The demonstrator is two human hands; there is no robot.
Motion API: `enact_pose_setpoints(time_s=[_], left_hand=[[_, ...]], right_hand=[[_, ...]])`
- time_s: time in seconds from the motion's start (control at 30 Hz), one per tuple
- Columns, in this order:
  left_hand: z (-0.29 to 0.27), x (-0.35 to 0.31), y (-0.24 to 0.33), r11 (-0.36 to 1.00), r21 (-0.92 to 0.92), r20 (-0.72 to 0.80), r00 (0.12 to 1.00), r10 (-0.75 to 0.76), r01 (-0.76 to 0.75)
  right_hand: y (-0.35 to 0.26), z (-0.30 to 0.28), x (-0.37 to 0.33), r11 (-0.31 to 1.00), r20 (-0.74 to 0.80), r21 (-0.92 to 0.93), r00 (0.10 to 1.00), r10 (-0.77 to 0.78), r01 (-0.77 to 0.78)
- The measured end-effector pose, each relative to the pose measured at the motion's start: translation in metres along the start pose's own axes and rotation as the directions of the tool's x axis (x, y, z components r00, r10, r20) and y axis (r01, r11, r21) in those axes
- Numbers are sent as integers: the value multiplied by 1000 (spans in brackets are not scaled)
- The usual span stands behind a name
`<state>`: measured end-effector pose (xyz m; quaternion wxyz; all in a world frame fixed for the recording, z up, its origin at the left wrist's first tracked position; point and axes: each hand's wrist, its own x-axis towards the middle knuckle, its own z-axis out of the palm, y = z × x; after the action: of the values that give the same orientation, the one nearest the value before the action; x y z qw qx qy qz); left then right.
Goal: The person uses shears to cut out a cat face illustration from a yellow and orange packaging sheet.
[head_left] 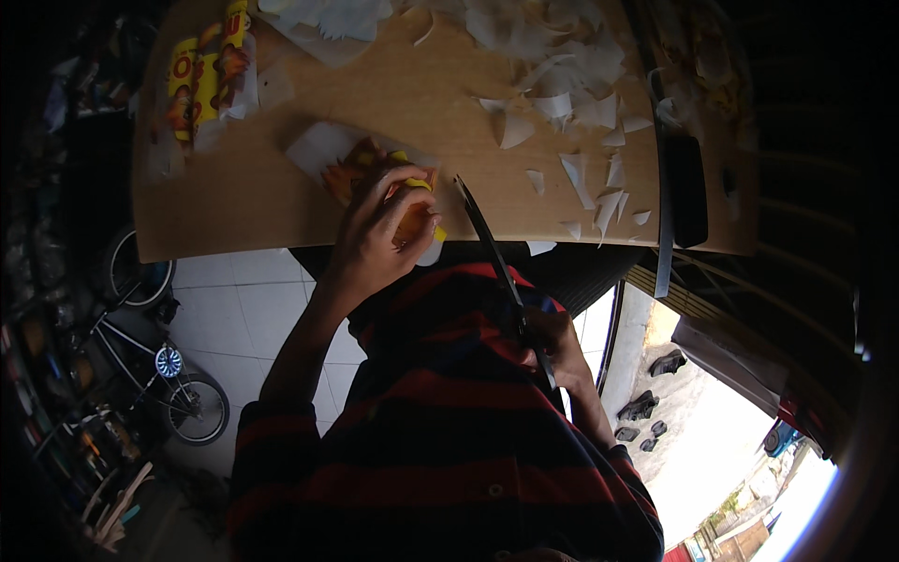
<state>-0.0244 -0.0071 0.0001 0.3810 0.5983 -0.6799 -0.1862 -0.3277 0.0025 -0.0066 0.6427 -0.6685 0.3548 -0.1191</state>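
My left hand [379,225] is closed on a printed cutout [351,173] at the near edge of the table. The cutout has orange, yellow and dark red print and a whitish translucent margin. Down by the lap, my right hand [554,342] is wrapped round what look like long dark scissors [487,229]. Their narrow blades point up and away, with the tip just right of the cutout and apart from it. The right hand hides most of the handles.
White offcuts [585,178] lie over the right and far parts of the brown tabletop [234,211]. Similar yellow printed strips [201,84] lie far left. A long dark strip-like object [684,192] is at the right edge. A bicycle [154,351] stands on the tiled floor at left.
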Motion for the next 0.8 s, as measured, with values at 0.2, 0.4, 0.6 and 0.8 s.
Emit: enact_pose_setpoints(time_s=[0.2, 0.4, 0.6, 0.8], left_hand=[[-10, -1, 11, 970, 244, -131, 991, 36, -3], [-16, -22, 7, 902, 74, -166, 897, -409, 425], [-32, -24, 7, 922, 111, -250, 908, -336, 372], [-44, -4, -5, 980, -69, -352, 915, -197, 185]], right_hand=[[-2, -10, 20, 987, -180, -142, 978, -106, 81], [-1, -28, 0, 994, -165, -73, 982, -90, 79], [-3, -15, 3, 984, 139, -151, 987, -76, 97], [9, -12, 31, 959, -107, -187, 966, -236, 214]])
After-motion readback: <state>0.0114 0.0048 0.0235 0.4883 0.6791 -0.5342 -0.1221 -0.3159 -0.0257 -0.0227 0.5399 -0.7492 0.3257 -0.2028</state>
